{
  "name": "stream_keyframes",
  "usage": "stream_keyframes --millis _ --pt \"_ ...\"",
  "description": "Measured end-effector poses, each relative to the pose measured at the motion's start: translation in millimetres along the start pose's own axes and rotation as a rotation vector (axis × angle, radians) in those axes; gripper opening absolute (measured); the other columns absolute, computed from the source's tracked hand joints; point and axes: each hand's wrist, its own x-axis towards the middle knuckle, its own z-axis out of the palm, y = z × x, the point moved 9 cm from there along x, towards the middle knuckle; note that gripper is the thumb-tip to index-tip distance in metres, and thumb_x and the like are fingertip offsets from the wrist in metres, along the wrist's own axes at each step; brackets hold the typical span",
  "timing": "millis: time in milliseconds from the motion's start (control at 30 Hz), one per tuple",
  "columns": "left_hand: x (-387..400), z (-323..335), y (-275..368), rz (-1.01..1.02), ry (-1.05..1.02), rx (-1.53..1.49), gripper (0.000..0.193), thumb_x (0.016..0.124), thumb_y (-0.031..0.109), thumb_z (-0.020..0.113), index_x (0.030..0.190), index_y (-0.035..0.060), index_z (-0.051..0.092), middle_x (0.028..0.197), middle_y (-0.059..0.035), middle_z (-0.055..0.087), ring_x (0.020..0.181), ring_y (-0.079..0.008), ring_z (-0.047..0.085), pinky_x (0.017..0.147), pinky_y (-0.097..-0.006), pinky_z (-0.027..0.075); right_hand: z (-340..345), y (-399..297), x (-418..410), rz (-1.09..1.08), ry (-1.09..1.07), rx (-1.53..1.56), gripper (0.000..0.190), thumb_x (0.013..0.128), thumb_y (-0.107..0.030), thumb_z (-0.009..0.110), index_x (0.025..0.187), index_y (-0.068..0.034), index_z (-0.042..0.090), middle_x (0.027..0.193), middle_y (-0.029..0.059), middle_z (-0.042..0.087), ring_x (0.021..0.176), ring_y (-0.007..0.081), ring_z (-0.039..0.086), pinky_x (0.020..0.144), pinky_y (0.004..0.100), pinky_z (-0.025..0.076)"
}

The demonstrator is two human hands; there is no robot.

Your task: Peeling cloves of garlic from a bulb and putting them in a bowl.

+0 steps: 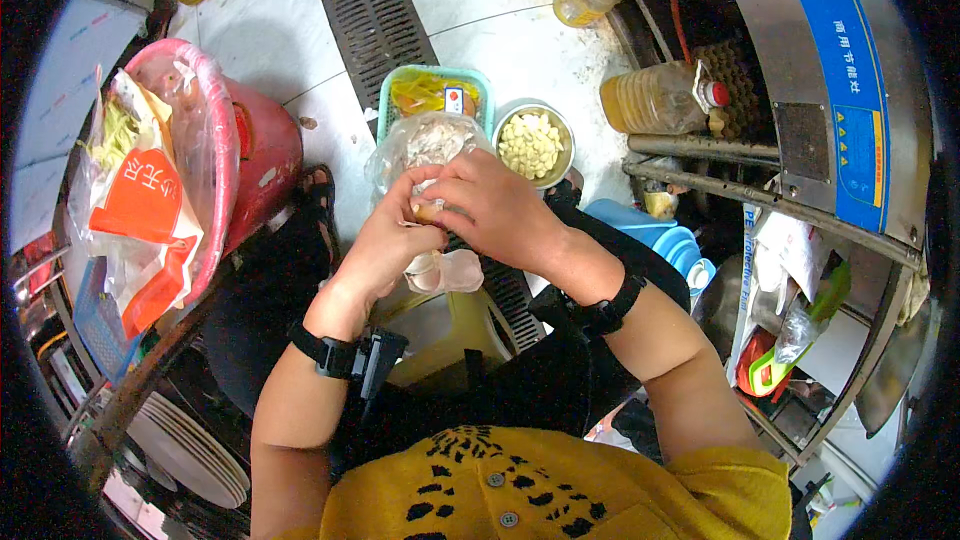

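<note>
My left hand (386, 244) and my right hand (499, 214) meet in front of my lap. Between their fingertips is a small pale garlic clove (427, 211), partly hidden by the fingers. Whitish garlic pieces in papery skin (444, 271) show just below my left hand; whether its fingers hold them is hard to tell. Beyond the hands, a clear plastic bag (394, 154) contains papery garlic skins. To its right, a metal bowl (568, 165) holds many peeled garlic cloves (529, 144). Behind the bag, a green plastic basket (384, 109) carries a yellow bag with a label.
On the left stands a pink bucket (266, 157) lined with plastic and filled with waste. A drain grate (367, 7) crosses the tiled floor. Oil bottles (652, 97) stand by the metal stove (892, 82) at right. Stacked plates (187, 450) sit at lower left.
</note>
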Motion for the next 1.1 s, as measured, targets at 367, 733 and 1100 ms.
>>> stream_keyframes --millis 367,733,1100 --pt "0 -6 10 0.224 0.089 -0.055 0.04 0.089 0.002 0.057 0.127 0.0003 0.047 0.107 -0.0085 0.063 0.091 -0.0129 0.063 0.076 -0.0244 0.049 3 51 -11 0.634 -0.098 0.472 0.012 0.085 -0.014 0.064 0.091 -0.004 0.062 0.075 0.0026 0.063 0.068 0.0077 0.056 0.063 0.024 0.045" --pt "-22 -5 53 0.618 0.416 0.712 0.027 0.078 0.003 0.07 0.104 0.0053 0.063 0.102 -0.011 0.065 0.069 -0.0182 0.063 0.064 -0.0272 0.051 -13 30 -2 0.439 0.001 0.302 0.015 0.084 -0.013 0.067 0.091 0.0 0.063 0.083 0.0045 0.064 0.068 0.0086 0.057 0.064 0.0239 0.047" --pt "-29 4 61 0.799 0.397 0.84 0.028 0.072 -0.001 0.072 0.097 0.0053 0.062 0.1 -0.0111 0.063 0.07 -0.0213 0.062 0.064 -0.0297 0.051 -3 38 -7 0.496 -0.203 0.409 0.008 0.086 -0.009 0.061 0.089 -0.002 0.059 0.077 0.0003 0.058 0.07 0.0052 0.051 0.063 0.0229 0.044"
